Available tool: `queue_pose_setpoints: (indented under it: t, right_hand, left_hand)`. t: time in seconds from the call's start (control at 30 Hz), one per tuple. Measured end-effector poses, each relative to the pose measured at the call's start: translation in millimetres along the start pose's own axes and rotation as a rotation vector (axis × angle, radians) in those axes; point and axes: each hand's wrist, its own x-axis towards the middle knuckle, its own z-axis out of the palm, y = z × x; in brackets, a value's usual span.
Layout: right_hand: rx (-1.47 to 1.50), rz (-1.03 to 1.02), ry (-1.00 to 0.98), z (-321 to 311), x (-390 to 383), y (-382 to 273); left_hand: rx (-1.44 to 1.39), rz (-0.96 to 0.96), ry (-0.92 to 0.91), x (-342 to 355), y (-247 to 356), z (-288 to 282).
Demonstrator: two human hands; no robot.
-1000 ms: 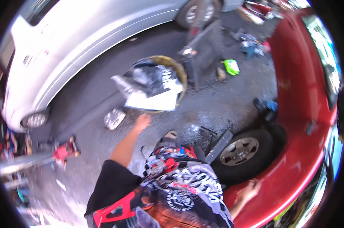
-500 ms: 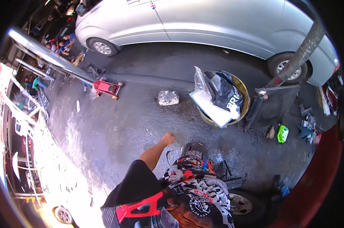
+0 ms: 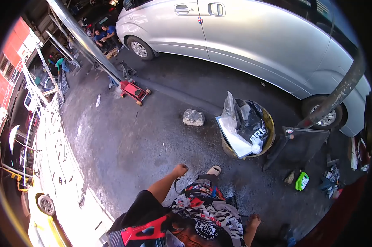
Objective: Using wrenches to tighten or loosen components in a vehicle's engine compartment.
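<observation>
My left hand (image 3: 180,170) hangs out in front of my body with its fingers curled in, and nothing shows in it. My right hand (image 3: 254,222) is low beside my patterned shirt (image 3: 208,212), its fingers also curled, with no object visible in it. Neither hand touches anything around it. Beyond my left hand a grey concrete block (image 3: 193,117) sits on the dark floor. To its right stands a yellowish drum (image 3: 269,127) holding a black plastic bag (image 3: 252,123) and a white flat sheet (image 3: 234,138). One sandalled foot (image 3: 214,170) shows below the drum.
A silver van (image 3: 252,45) is parked across the back. At the left are a red floor jack (image 3: 134,91) and a slanting metal post (image 3: 85,39). Near the drum lean a dark panel (image 3: 299,146) and a pole (image 3: 338,96); a green container (image 3: 302,181) lies nearby. People (image 3: 105,35) sit far off.
My view has turned and tilted up, so the van and drum sit lower and further right. My right hand and a sandalled foot have come into sight. The wheel near my right side has left view.
</observation>
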Motion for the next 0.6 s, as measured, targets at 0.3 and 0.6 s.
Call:
queue_pose_setpoints:
  t: [0.3, 0.6]
  right_hand:
    - [-0.08, 0.065, -0.165, -17, 26, 55]
    - [0.083, 0.206, 0.019, -77, 61, -18]
  left_hand:
    - [-0.027, -0.066, 0.02, 3, 26, 40]
    - [0.2, 0.022, -0.129, 82, 137, 128]
